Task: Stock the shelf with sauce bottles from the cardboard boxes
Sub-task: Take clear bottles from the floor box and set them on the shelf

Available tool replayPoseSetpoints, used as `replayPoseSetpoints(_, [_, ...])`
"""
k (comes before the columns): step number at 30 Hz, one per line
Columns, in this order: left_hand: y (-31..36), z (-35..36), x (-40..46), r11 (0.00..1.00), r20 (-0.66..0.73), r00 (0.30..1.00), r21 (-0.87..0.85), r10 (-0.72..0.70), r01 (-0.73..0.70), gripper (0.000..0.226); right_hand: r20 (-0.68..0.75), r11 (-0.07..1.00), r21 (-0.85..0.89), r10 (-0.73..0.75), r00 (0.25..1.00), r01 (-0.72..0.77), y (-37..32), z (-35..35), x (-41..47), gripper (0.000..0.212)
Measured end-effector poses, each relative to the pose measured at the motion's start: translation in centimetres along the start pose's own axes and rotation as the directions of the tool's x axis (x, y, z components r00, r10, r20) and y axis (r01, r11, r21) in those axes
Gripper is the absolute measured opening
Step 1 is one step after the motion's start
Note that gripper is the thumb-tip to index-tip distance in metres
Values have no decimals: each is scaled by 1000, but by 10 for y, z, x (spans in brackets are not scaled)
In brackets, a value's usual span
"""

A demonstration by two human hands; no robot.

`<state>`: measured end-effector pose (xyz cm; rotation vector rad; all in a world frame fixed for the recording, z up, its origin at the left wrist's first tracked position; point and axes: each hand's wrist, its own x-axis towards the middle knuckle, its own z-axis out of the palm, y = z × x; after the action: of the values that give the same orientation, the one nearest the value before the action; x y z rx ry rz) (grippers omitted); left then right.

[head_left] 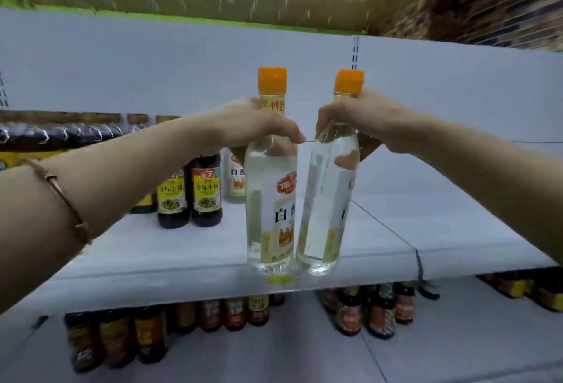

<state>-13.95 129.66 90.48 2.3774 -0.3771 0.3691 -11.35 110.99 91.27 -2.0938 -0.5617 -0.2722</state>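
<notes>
head view: my left hand [253,127] has its fingers [292,136] curled round the shoulder of a clear bottle with an orange cap, the left bottle [271,200], and my right hand [365,120] grips the neck of a second one like it, the right bottle [329,200], thumb showing through the glass. both bottles hang side by side, their bases touching or nearly so, over the front edge of the white shelf [182,248]; i cannot tell whether they rest on it. the left one stands upright, the right one leans its base toward the left. a thin bracelet [65,200] sits on my left forearm. behind my left arm on the same shelf stand two dark soy sauce bottles [190,197] with yellow-green labels, and just beside them another clear bottle [234,181], partly hidden. further left a blurred row of dark bottles [61,136] runs along the back. the lower shelf [274,352] carries more dark bottles with red and yellow labels, too blurred to read.
</notes>
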Motion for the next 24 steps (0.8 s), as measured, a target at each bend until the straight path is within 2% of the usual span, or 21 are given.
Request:
replayPoseSetpoints(5, [-16,1,36,997,-141,987,-2,-72,73,18,112,998,-17,-59,992,61,16,4,61,14])
replayPoseSetpoints(8, [-31,10,56,988,-143,978,-6,-151,152,17,181,998,-28,-50,982,56,34,8,96,13])
replayPoseSetpoints(12, [-49,18,74,963,-219,941,19,-258,269,17,244,995,-58,-71,967,87,57,20,133,9])
replayPoseSetpoints(16, [-61,28,88,951,-231,932,63,-281,302,22,303,989,-78,-99,948,128,80,32,152,11])
replayPoseSetpoints(20, [-69,30,100,948,-224,932,81,-284,308,17,266,996,5,-91,960,93,95,35,163,11])
replayPoseSetpoints(22, [-75,33,105,951,-231,934,76,-274,298,15,197,996,57,-83,977,73,101,41,166,13])
replayPoseSetpoints(24, [-83,40,105,956,-294,923,77,-250,283,15,110,985,148,-105,988,88,107,52,166,18])
